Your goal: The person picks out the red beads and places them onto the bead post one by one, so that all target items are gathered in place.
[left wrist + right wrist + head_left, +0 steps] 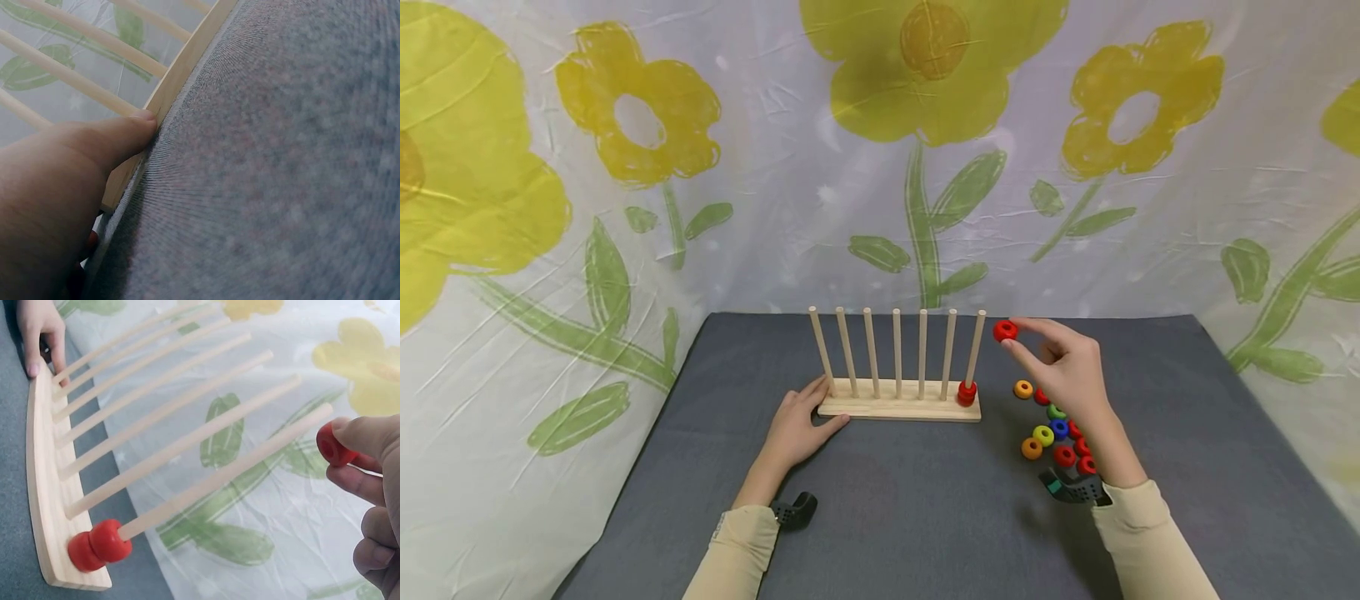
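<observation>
A wooden peg rack (887, 408) with several upright pegs stands on the table. My left hand (796, 427) grips its left end, the thumb (134, 128) along the front edge and the fingers round the far side. Two red beads (111, 540) are stacked at the foot of the rightmost peg (231, 470). My right hand (1071, 367) pinches another red bead (1005, 331) between thumb and fingertips. In the right wrist view this bead is just beside the top of that peg, apart from it, its hole showing.
Right of the rack, partly under my right forearm, lie loose beads: orange (1032, 448), yellow (1043, 436), blue (1058, 429), green (1056, 412) and several red (1064, 455). A dark grey cloth (895, 517) covers the table. Behind it hangs a flowered curtain (760, 208).
</observation>
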{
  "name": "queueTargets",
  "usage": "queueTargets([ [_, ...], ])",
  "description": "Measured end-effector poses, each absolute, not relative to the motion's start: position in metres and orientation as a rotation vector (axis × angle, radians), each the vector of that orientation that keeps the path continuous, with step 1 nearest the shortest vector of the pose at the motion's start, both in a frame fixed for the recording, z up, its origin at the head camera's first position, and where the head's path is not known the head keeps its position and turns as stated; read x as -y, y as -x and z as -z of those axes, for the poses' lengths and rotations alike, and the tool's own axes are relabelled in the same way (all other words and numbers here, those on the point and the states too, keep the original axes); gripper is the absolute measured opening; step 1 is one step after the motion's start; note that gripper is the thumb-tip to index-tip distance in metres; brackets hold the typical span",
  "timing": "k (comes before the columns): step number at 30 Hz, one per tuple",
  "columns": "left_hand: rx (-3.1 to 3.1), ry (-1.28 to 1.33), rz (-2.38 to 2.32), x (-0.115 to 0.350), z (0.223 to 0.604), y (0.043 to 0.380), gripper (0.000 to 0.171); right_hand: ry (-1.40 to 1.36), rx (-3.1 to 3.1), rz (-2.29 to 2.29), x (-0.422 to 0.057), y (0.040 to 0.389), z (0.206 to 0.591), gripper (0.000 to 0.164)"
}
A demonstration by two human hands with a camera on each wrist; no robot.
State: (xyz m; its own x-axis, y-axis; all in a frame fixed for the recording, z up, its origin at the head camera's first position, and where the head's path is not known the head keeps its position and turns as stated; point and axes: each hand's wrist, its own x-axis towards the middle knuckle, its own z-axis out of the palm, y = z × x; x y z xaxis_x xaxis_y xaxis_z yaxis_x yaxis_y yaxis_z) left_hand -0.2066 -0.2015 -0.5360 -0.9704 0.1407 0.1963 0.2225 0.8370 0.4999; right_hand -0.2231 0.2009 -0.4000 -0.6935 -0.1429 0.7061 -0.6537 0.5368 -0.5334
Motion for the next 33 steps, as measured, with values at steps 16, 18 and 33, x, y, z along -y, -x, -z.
queueTargets([
  [16,2.856,0.289,0.791,0.202,0.537,0.207,0.085,-0.610,2.135,-1.098,-0.191,0.227,0.386,0.034],
  [18,2.860,0.286,0.795,0.202,0.537,0.207,0.085,-0.602,2.130,-1.101,-0.191,0.229,0.385,0.034],
  [33,2.863,0.275,0.802,0.203,0.538,0.208,0.086,-0.613,2.075,-1.202,-0.164,0.208,0.352,0.028],
])
